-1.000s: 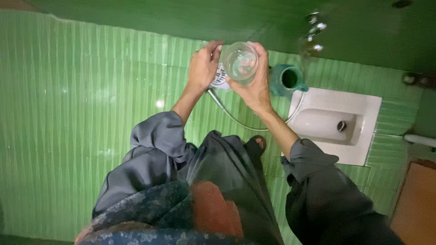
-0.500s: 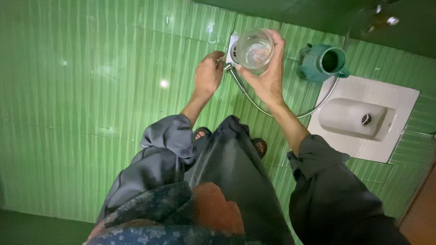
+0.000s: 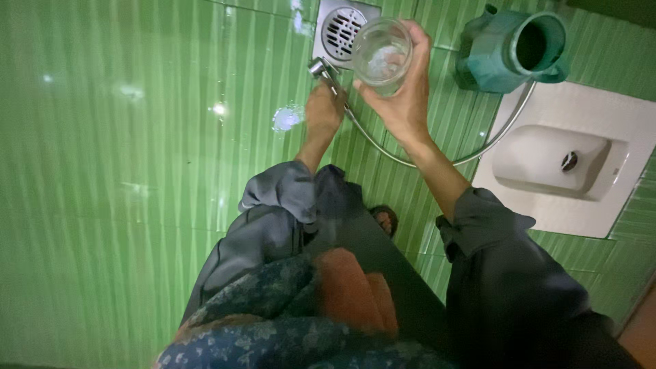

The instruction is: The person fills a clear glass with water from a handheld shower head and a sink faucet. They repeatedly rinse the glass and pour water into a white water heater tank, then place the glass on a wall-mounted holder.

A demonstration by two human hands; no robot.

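Right hand [image 3: 403, 102] raised over the green tiled floor [image 3: 137, 171], fingers wrapped round a clear glass jar [image 3: 381, 55] held above the steel floor drain [image 3: 342, 29]. Left hand [image 3: 322, 113] clenched on the metal sprayer head [image 3: 322, 72], its hose [image 3: 478, 147] looping toward the white squat toilet [image 3: 567, 164]. Teal jug [image 3: 516, 48] stands just beside the pan.
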